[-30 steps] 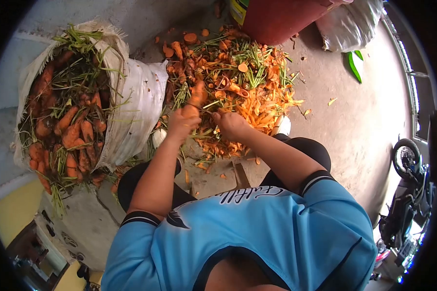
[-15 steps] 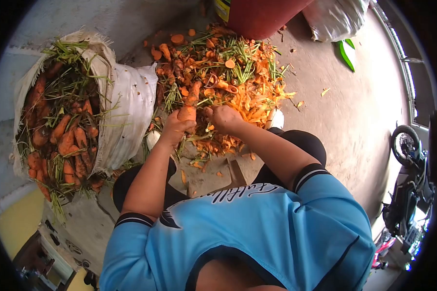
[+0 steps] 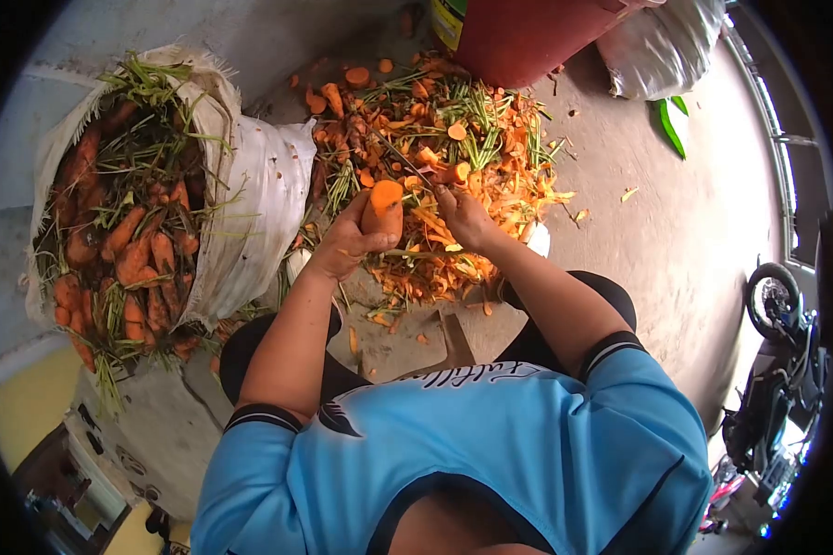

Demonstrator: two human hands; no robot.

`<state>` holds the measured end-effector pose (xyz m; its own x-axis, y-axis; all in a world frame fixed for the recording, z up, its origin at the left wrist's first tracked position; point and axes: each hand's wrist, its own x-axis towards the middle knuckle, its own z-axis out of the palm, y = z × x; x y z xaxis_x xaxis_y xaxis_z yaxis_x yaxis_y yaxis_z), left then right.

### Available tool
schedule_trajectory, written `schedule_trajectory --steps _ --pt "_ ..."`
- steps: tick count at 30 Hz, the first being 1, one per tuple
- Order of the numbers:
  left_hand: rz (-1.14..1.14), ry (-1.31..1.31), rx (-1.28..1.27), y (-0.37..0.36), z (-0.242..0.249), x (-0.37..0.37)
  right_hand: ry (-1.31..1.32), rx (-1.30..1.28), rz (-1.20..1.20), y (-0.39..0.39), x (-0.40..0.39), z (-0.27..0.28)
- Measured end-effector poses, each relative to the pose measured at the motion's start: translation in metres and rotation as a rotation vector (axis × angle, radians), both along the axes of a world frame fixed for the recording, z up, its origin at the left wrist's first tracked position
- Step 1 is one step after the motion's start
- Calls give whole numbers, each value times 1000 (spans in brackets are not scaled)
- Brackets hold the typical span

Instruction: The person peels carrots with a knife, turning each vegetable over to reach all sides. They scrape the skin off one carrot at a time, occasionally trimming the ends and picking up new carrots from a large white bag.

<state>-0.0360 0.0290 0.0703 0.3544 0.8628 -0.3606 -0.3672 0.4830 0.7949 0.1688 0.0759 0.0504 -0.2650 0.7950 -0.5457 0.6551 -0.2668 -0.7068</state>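
Note:
My left hand [image 3: 345,246] is wrapped round a thick carrot [image 3: 382,220], whose flat, bright orange cut face points up and shows a dark spot at its edge. Closed on a knife [image 3: 400,155], my right hand [image 3: 466,220] is just right of the carrot and apart from it. The thin blade slants up and left over the pile; the handle is mostly hidden in my fingers. Beneath both hands spreads a heap of orange peelings [image 3: 435,264], cut carrot ends and green stalks.
At left a white woven sack [image 3: 259,194] gapes open, full of unpeeled carrots [image 3: 125,245] with stems. A red bucket [image 3: 518,42] stands beyond the heap, beside a pale filled bag [image 3: 662,51]. A green leaf [image 3: 671,128] lies on the floor; a motorcycle [image 3: 777,370] is far right.
The carrot's long tapered upper part is gone from my left hand's piece, leaving a flat cut face. My right hand has moved up and right, and the knife blade now shows.

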Motion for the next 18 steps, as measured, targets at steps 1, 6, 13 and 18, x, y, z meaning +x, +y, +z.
schedule_trajectory --steps 1,6,13,18 --pt "21 -12 -25 0 -3 0 -25 37 24 -1 -1 6" --pt "121 79 -18 -1 -8 6 -25 33 201 -15 -11 65" --pt "116 105 -80 -3 -25 4 -236 265 406 -22 -9 40" --pt "85 221 -11 -6 -10 14 -262 262 341 -23 -17 13"
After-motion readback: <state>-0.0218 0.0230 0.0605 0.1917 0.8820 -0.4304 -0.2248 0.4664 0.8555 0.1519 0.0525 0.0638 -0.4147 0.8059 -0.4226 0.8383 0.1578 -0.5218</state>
